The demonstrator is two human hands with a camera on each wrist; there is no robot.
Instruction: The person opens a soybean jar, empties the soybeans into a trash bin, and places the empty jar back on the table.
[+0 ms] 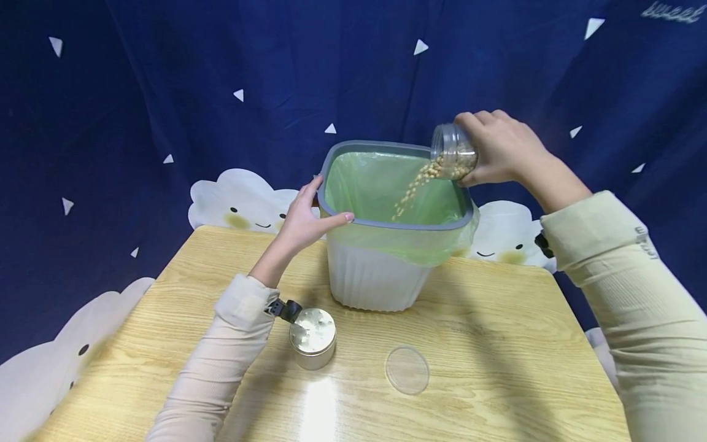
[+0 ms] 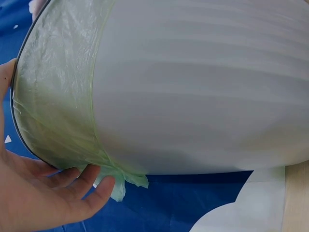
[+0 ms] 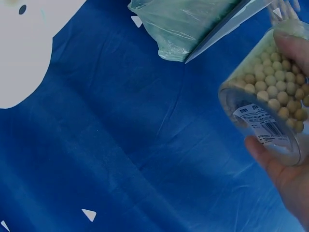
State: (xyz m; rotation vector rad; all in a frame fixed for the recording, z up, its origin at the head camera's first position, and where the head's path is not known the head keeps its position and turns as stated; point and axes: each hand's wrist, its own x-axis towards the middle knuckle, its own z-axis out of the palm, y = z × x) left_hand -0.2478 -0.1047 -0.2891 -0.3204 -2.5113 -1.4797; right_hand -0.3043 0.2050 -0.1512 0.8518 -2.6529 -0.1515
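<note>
My right hand [image 1: 505,147] grips a clear plastic jar [image 1: 454,141] tipped on its side, its mouth over the trash bin [image 1: 367,279]. Pale yellow soybeans [image 1: 411,191] stream from the mouth into the bin's green liner bag [image 1: 375,178]. Seen from the right wrist, many beans [image 3: 275,87] still lie in the jar, whose base bears a white label [image 3: 260,123]. My left hand [image 1: 301,222] holds the bin's grey rim [image 1: 394,225] at its left corner, thumb on the front edge. In the left wrist view, its fingers [image 2: 87,181] curl round the bagged side.
On the wooden table [image 1: 469,350], a round metal tin [image 1: 313,336] stands below my left wrist. A clear round lid [image 1: 407,370] lies flat to its right. Behind the bin hangs a dark blue curtain [image 1: 276,73] with white triangles and clouds.
</note>
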